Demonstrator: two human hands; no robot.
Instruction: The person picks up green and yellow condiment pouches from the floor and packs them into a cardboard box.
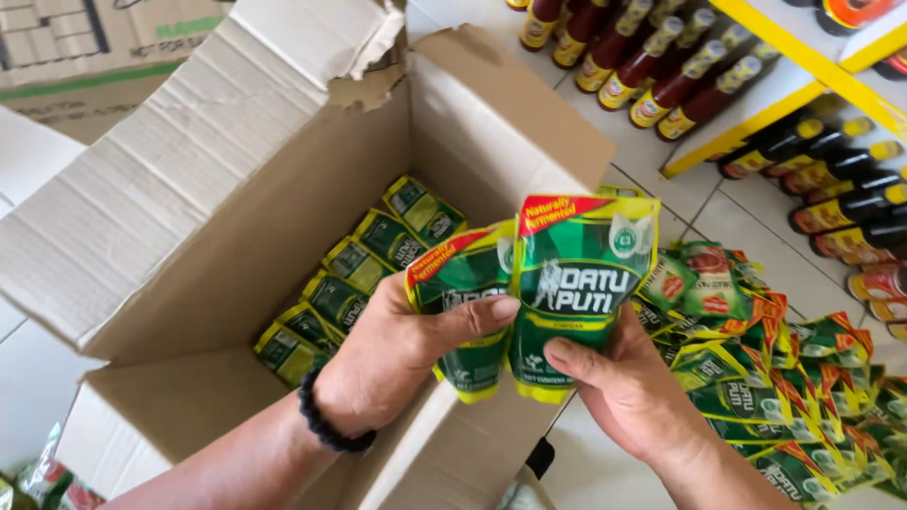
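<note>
I see my left hand [397,354] closed around a green pouch [463,312] with a red corner band, thumb pressed across its front, and a black bead bracelet [326,420] sits on that wrist. My right hand [628,387] grips a second green pouch [576,293] of the same kind, thumb laid over its lower front and fingers curled behind it. The two pouches are held upright, side by side and overlapping slightly at the edges, above the near right corner of an open cardboard box [236,189]. Inside the box, a row of matching pouches [354,283] stands on edge along the bottom, running from the near left toward the far wall. To the right of the box, a heap of similar green and red pouches [775,378] lies on the tiled floor [737,227], just beside my right hand. Beyond the heap, a yellow-edged shelf [803,66] holds rows of dark bottles [652,52] with yellow caps, lying well apart from my hands.
</note>
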